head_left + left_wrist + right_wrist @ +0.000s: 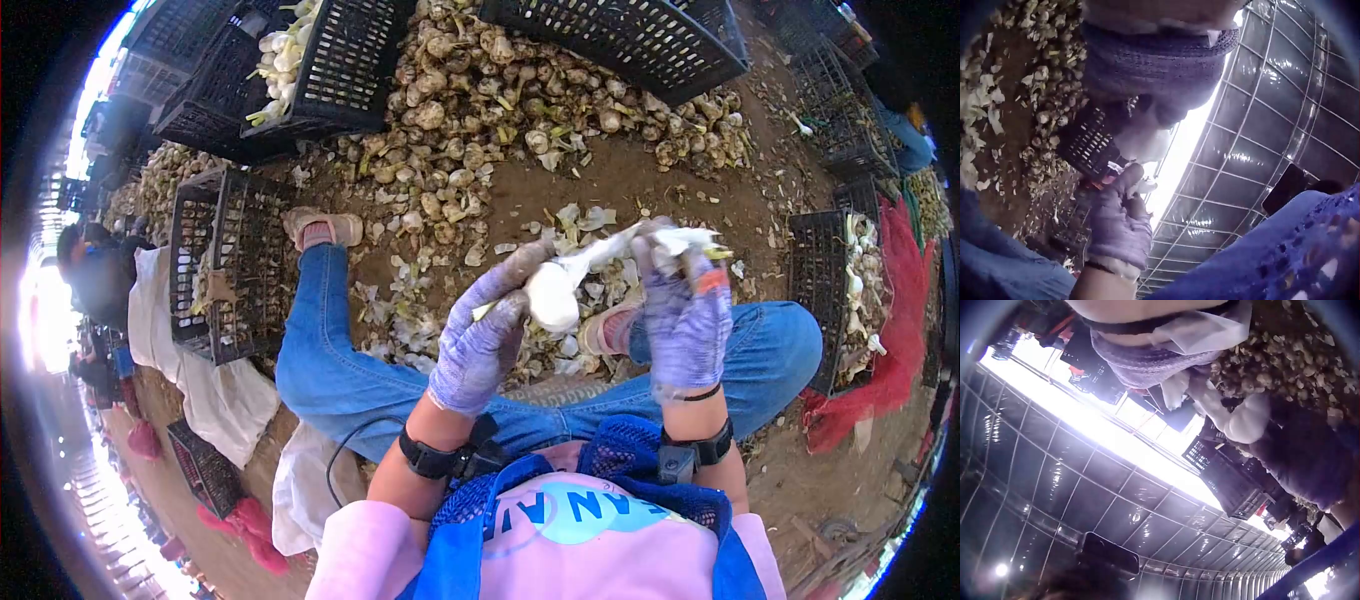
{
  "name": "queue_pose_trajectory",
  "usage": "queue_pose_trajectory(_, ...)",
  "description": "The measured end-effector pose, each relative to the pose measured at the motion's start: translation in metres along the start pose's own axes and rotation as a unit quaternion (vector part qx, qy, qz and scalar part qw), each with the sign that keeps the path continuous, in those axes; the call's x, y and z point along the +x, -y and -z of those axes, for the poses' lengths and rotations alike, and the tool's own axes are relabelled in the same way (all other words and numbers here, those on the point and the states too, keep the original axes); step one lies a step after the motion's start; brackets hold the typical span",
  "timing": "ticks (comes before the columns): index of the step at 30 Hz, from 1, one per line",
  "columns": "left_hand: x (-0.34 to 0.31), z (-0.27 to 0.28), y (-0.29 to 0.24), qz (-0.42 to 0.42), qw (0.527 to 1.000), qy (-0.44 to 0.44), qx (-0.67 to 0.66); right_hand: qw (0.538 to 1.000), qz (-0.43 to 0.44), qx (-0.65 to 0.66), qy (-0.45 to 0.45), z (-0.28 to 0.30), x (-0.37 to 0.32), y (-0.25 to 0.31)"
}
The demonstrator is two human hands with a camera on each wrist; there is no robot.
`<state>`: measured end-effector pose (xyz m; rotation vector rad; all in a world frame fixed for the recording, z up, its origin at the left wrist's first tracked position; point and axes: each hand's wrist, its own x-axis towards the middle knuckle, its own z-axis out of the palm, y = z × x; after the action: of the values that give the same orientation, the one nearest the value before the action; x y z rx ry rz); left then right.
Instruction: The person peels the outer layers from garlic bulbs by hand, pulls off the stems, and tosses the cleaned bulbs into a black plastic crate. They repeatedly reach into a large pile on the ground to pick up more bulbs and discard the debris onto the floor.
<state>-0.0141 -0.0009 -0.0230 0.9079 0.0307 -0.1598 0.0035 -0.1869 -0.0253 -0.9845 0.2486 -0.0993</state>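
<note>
A white peeled garlic bulb (552, 298) with its long stem (603, 249) is held up between the two gloved hands over the lap. My left hand (478, 345) pinches the bulb's side between thumb and fingers. Around the stem's far end curl the fingers of my right hand (687, 322), which looks blurred; a pale leafy tip pokes out beyond them. In the right wrist view the smooth bulb (1247, 419) sits against the dark left glove (1310, 453). The left wrist view shows the right hand (1119, 228) with its thumb and fingers together.
Unpeeled garlic bulbs (450, 110) lie heaped ahead, with loose skins (395, 325) between the feet. Black crates (345, 65) stand at the front left, another crate (620, 40) ahead. One crate (230, 265) is at the left, and one holding garlic (820, 300) at the right beside red netting (885, 320).
</note>
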Motion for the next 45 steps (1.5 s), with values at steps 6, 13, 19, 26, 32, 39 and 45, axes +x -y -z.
queue_pose_trajectory(6, -0.001, 0.011, -0.002, -0.067, 0.995, -0.039, -0.066, 0.995, 0.048, 0.006, 0.091, 0.003, 0.005, 0.015)
queue_pose_trajectory(13, 0.005, 0.011, -0.02, -0.221, 0.896, 0.122, 0.365, 0.973, -0.078, -0.082, 0.199, -0.044, -0.029, 0.015)
queue_pose_trajectory(19, -0.002, -0.009, -0.007, -0.067, 0.996, -0.042, 0.035, 0.96, -0.125, -0.134, 0.212, -0.028, -0.025, 0.009)
queue_pose_trajectory(26, -0.006, -0.01, 0.008, 0.185, 0.973, -0.08, -0.116, 0.88, 0.117, -0.31, 0.341, -0.024, -0.023, 0.006)
queue_pose_trajectory(32, -0.003, -0.018, -0.004, 0.048, 0.991, -0.118, 0.046, 0.979, -0.125, -0.09, 0.131, -0.023, -0.019, 0.013)
queue_pose_trajectory(39, -0.003, -0.021, 0.007, -0.129, 0.932, -0.132, 0.312, 0.917, 0.006, -0.348, 0.194, -0.033, -0.029, 0.003)
queue_pose_trajectory(45, -0.003, -0.02, -0.001, -0.162, 0.881, -0.097, 0.434, 0.827, 0.175, -0.482, 0.231, -0.023, -0.024, 0.003)
